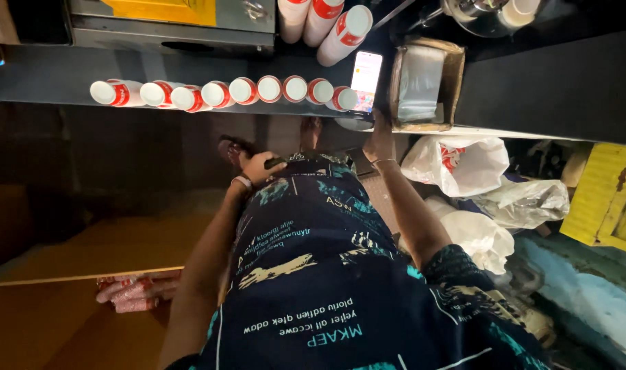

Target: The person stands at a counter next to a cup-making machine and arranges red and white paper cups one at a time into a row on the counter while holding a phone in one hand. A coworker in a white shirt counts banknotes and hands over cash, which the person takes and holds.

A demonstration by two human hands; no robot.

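Reaching with right hand (380,140) to smartphone (366,81) leaning upright at shelf edge (52,82); fingers just below it, grip impossible to tell. Left hand (258,168) closed around small dark object (274,163). Probably light, rigid, slippery, breakable: better held by side edges.

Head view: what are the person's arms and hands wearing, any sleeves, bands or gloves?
No gloves. Both forearms are bare below short dark navy sleeves with a teal and cream print. The left hand has a pale band at its wrist; the right hand has a thin bangle.
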